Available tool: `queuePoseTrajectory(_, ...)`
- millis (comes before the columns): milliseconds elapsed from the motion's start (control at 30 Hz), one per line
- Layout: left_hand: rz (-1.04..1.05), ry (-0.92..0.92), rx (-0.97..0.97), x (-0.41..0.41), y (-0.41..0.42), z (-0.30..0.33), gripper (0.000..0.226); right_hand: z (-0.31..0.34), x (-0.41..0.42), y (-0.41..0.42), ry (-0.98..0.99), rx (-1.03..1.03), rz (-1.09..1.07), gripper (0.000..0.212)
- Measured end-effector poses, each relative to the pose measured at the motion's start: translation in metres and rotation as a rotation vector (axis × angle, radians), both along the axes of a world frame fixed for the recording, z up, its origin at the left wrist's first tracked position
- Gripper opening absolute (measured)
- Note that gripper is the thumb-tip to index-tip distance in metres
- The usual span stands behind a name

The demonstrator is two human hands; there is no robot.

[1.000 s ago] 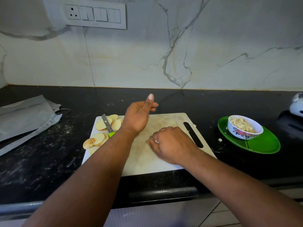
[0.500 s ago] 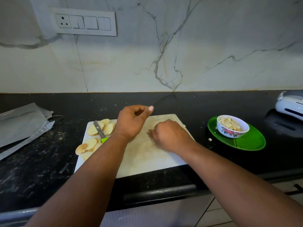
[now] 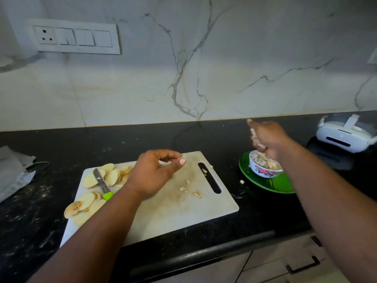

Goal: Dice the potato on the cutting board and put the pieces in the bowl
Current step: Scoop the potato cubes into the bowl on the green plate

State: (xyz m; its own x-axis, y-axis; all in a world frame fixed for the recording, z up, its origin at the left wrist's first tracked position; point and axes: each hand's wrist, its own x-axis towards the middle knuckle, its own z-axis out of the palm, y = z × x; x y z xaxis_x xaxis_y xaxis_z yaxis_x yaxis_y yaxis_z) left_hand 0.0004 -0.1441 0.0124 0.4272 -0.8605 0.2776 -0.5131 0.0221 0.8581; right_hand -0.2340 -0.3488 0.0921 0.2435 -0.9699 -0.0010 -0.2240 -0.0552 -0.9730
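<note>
Wall: white marble (image 3: 224, 68), veined grey.
Switch panel (image 3: 76, 37): white, mounted upper left.
Countertop (image 3: 122, 139): black, speckled.
Cabinet fronts (image 3: 285, 266): pale, fitted with a dark handle (image 3: 304, 264).
Light: dim, diffuse.

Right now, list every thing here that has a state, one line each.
right hand: raised above the bowl, cupped round diced potato
left hand: above the board, fingers loosely curled, holding nothing
bowl: upright on the green plate, holding dice
green plate: flat on the counter
knife: lying on the slices
potato slices: undiced, at the board's left end
cutting board: few stray dice left
</note>
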Motion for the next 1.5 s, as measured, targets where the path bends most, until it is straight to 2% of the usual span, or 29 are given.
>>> queuePoseTrajectory(67,-0.012,0.009,-0.017,-0.002,0.000,0.003,0.023,-0.001,-0.020,-0.014,0.438,-0.279,-0.038,0.047)
queuePoseTrajectory(133,-0.021,0.014,-0.043,-0.002,0.001,0.005,0.031,-0.005,-0.032,-0.026,0.849,-0.422,0.025,0.048)
queuePoseTrajectory(167,-0.021,0.006,-0.056,-0.002,0.001,0.005,0.036,-0.008,-0.035,-0.030,0.997,-0.448,0.072,0.044)
queuePoseTrajectory(233,-0.017,-0.009,-0.072,-0.001,0.002,0.005,0.040,-0.013,-0.037,-0.038,1.122,-0.457,0.160,0.034)
queuePoseTrajectory(333,-0.012,-0.030,-0.077,0.001,0.002,0.004,0.044,-0.004,-0.037,-0.037,1.020,-0.443,0.200,0.022)
queuePoseTrajectory(467,-0.009,-0.038,-0.073,0.002,0.000,0.001,0.046,0.009,-0.026,-0.018,0.732,-0.616,0.068,0.018)
queuePoseTrajectory(533,0.000,-0.034,-0.070,0.005,-0.001,0.002,0.044,0.003,-0.005,0.006,0.494,-0.518,0.155,0.017)
queuePoseTrajectory(600,0.014,-0.028,-0.079,0.007,-0.001,0.004,0.041,-0.005,0.022,0.034,0.370,-0.381,0.339,0.018)
queuePoseTrajectory(700,0.046,-0.019,-0.104,0.012,-0.002,0.007,0.032,-0.027,0.060,0.071,0.485,-0.371,0.605,0.012)
queuePoseTrajectory(767,0.050,-0.017,-0.121,0.016,-0.002,0.006,0.019,-0.048,0.081,0.089,0.617,-0.419,0.690,0.009)
queuePoseTrajectory(867,0.028,0.021,-0.126,0.018,-0.004,0.000,0.007,-0.070,0.093,0.108,0.727,-0.548,0.710,0.027)
queuePoseTrajectory(933,0.008,0.030,-0.122,0.019,-0.006,-0.002,0.009,-0.071,0.090,0.115,0.719,-0.681,0.813,0.015)
queuePoseTrajectory(1000,-0.004,0.021,-0.113,0.020,-0.008,-0.003,0.012,-0.065,0.078,0.118,0.705,-0.731,0.903,0.002)
queuePoseTrajectory(1067,0.001,0.013,-0.118,0.023,-0.011,-0.004,0.014,-0.063,0.064,0.114,0.684,-0.754,0.826,0.008)
queuePoseTrajectory(1167,0.010,0.023,-0.128,0.025,-0.013,-0.003,0.017,-0.064,0.052,0.109,0.771,-0.668,0.643,0.055)
queuePoseTrajectory(1200,0.012,0.025,-0.124,0.025,-0.013,-0.003,0.018,-0.066,0.053,0.111,0.809,-0.609,0.631,0.061)
queuePoseTrajectory(1233,0.013,0.024,-0.115,0.025,-0.013,-0.003,0.018,-0.069,0.055,0.115,0.812,-0.557,0.635,0.056)
queuePoseTrajectory(1333,0.021,-0.006,-0.087,0.024,-0.012,-0.005,0.021,-0.076,0.068,0.127,0.743,-0.528,0.572,0.011)
queuePoseTrajectory(1367,0.023,-0.019,-0.078,0.023,-0.013,-0.005,0.022,-0.076,0.071,0.130,0.749,-0.533,0.544,0.006)
queuePoseTrajectory(1433,0.029,-0.035,-0.068,0.022,-0.012,-0.006,0.022,-0.074,0.078,0.133,0.776,-0.524,0.525,0.016)
queuePoseTrajectory(1500,0.021,-0.048,-0.057,0.020,-0.013,-0.007,0.023,-0.069,0.082,0.136,0.819,-0.511,0.516,0.016)
